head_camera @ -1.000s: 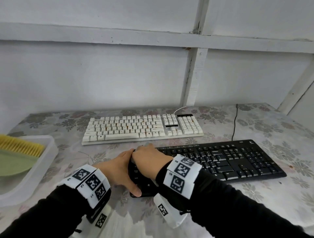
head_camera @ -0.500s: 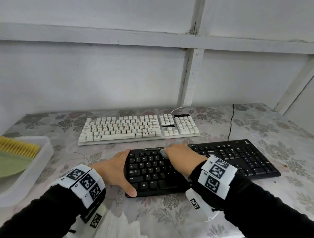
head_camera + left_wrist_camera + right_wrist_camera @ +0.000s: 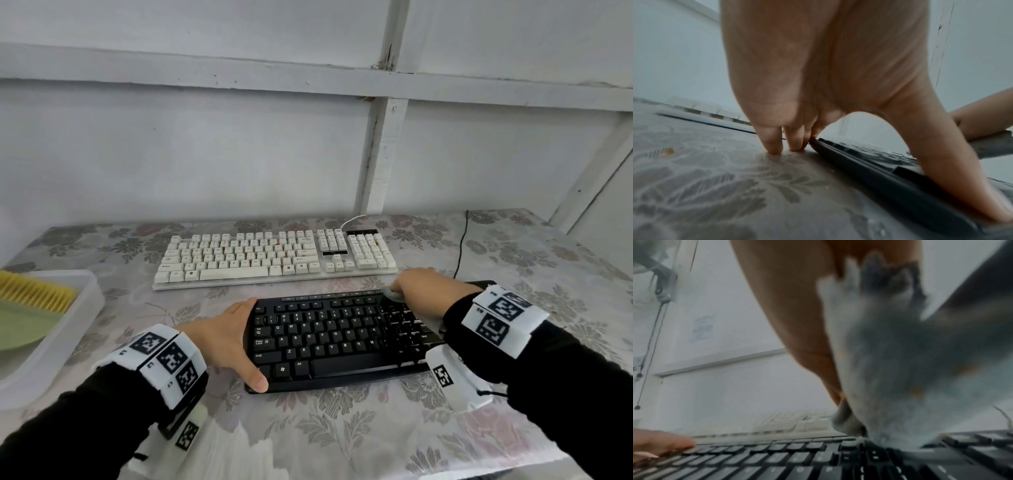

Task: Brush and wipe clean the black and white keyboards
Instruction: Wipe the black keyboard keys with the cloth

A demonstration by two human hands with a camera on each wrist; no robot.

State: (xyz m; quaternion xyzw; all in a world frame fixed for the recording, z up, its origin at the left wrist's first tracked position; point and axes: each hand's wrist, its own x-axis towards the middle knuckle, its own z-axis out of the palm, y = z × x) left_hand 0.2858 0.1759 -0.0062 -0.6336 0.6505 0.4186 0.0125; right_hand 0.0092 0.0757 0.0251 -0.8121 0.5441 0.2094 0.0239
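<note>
Moved rightward since a second ago: right hand [image 3: 423, 289] with its grey cloth [image 3: 392, 294], from the left end of the black keyboard [image 3: 329, 339] to the top row right of the letter keys. Camera view shifted a little too.

Black keyboard lying flat at the near middle of the worktop [image 3: 342, 428], mid-wipe. Right hand's grip closed round the cloth, bunched under the palm and pressed onto the keys; in the right wrist view, cloth [image 3: 910, 369] blurred, with a few orange specks on it. Left hand [image 3: 226, 337] bracing the keyboard's left end, grip not closed: fingers [image 3: 772, 142] straight with tips down on the tablecloth beside the edge, thumb laid along the near left corner.

White keyboard [image 3: 274, 257] just behind, parallel, apart from the black one, with brownish marks visible between several keys. Off to the left, clear tub [image 3: 85, 298] holding yellow brush [image 3: 34, 291] and something pale green.

Judged progress: brush set aside, so brushing probably over, at least for the black keyboard; wiping of its left half likely covered, right section and number pad remaining. White keyboard apparently yet to be wiped, perhaps brushed as well.
</note>
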